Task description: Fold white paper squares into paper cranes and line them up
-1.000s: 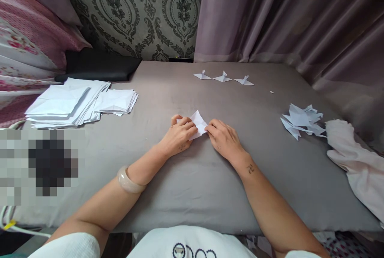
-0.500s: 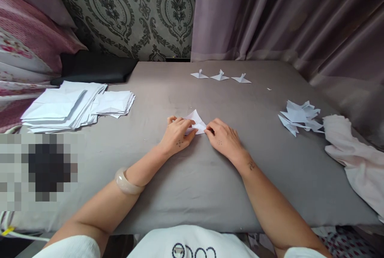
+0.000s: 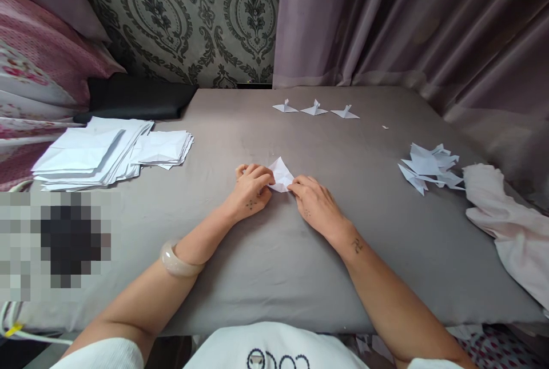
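Note:
A small folded sheet of white paper [image 3: 281,174] lies on the cloth-covered table between my hands, one corner pointing away from me. My left hand [image 3: 254,190], fingers curled, pinches its left side. On the paper's right lower corner press the closed thumb and fingertips of my right hand [image 3: 315,202]. Parts of the paper's left edge are hidden under my left fingers.
Three folded paper birds [image 3: 314,108] stand in a row at the back. On the left are a large stack of paper [image 3: 92,154] and a smaller stack [image 3: 165,147]. Several folded papers [image 3: 431,166] lie at right beside a pale cloth [image 3: 506,226].
My left hand has shifted slightly left, uncovering more of the paper. My right hand has flattened a little and come down over the right corner.

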### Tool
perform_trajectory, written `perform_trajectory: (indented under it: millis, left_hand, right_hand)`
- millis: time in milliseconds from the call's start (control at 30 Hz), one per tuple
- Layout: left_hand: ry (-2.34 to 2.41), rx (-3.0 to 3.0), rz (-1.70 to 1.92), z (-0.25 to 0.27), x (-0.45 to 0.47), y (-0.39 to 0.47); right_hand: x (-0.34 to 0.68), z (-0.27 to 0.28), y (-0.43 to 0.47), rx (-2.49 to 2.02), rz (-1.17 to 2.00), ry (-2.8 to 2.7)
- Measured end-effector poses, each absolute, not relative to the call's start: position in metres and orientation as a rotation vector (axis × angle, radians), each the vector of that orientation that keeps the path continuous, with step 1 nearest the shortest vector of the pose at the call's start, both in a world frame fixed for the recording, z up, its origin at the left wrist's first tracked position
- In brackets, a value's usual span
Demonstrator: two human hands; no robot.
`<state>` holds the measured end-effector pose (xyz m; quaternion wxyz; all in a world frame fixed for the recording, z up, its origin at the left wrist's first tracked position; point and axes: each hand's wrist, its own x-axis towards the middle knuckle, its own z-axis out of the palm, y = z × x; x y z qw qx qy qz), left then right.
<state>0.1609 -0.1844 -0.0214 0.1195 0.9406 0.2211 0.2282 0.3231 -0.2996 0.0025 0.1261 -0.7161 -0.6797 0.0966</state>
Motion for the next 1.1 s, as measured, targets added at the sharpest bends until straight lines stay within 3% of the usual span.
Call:
perform_trajectory:
  millis: [500,733,1100]
  left_hand:
    - [0.781,2.744,1.285,-0.031,0.167,-0.193]
    - [0.541,2.886,0.866,-0.025,0.166,-0.197]
    - [0.381,2.970,0.534,-0.019,0.165,-0.198]
  right_hand:
    - [0.323,0.025,-0.313,-2.283,0.441,-2.062]
    - [0.327,0.029,-0.311,-2.280,0.566,-2.077]
    - [0.332,0.035,-0.314,-2.272,0.633,-2.060]
